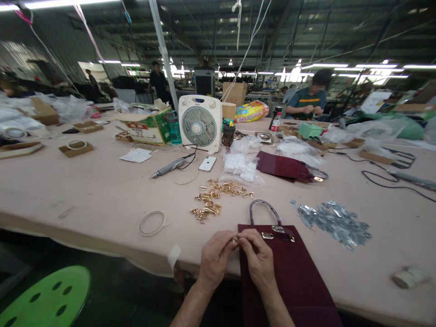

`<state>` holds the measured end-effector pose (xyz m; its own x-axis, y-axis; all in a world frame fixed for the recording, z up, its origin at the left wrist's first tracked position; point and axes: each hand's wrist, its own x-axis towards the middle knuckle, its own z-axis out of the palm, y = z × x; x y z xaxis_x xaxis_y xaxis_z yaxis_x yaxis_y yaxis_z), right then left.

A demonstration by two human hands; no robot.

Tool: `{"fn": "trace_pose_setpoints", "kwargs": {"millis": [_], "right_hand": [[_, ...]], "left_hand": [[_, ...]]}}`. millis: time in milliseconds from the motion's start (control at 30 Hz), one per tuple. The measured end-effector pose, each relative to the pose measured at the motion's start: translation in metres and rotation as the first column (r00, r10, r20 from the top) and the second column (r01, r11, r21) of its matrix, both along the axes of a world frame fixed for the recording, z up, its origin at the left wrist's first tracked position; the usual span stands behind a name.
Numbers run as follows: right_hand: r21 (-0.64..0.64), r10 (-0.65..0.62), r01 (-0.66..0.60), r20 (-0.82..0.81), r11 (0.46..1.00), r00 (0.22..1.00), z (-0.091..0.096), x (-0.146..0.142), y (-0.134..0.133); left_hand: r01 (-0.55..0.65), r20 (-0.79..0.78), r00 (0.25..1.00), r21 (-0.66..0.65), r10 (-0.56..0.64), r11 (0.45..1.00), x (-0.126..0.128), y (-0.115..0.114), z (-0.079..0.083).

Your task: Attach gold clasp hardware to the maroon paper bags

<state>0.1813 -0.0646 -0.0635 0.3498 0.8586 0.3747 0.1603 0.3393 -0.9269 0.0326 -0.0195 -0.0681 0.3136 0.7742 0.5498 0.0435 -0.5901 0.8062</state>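
My left hand [215, 256] and my right hand [258, 256] meet at the fingertips, pinching a small gold metal fitting [235, 239] between them. Both hands are over the left top corner of a dark maroon handbag [289, 272], which lies across the table's front edge. The bag has a looped handle [265, 208] in clear wrap and gold hardware [267, 235] near its top. Beyond my hands lies a loose pile of gold fittings [209, 209]. To the right is a heap of flat silver metal plates [335, 222].
A white box fan [200, 122] stands at the back, with a phone [207, 163] and a grey electric screwdriver [167, 168] before it. More maroon bag pieces [284, 166] lie behind. A tape roll [152, 223] is at left, a green stool [47, 297] below. Across the table sits a person [303, 102].
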Motion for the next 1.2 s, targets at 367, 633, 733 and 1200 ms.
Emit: {"fn": "trace_pose_setpoints", "kwargs": {"millis": [367, 633, 733, 1200], "right_hand": [[-0.132, 0.025, -0.040, -0.115, 0.990, 0.993, 0.001, 0.001, -0.001], [-0.144, 0.270, -0.387, -0.499, 0.911, 0.823, 0.012, 0.011, -0.003], [-0.147, 0.315, -0.457, -0.543, 0.877, 0.779, 0.021, 0.020, -0.007], [-0.322, -0.030, 0.099, 0.210, 0.941, 0.977, 0.004, 0.121, -0.053]], "left_hand": [[-0.029, -0.045, 0.998, 0.099, 0.034, 0.995, 0.003, -0.002, -0.004], [-0.022, -0.034, 0.999, 0.111, 0.025, 0.994, 0.010, 0.000, 0.001], [0.009, -0.083, 0.997, 0.121, 0.001, 0.993, 0.015, 0.003, -0.007], [-0.130, -0.551, 0.822, 0.067, 0.146, 0.989, 0.053, 0.003, 0.003]]}}
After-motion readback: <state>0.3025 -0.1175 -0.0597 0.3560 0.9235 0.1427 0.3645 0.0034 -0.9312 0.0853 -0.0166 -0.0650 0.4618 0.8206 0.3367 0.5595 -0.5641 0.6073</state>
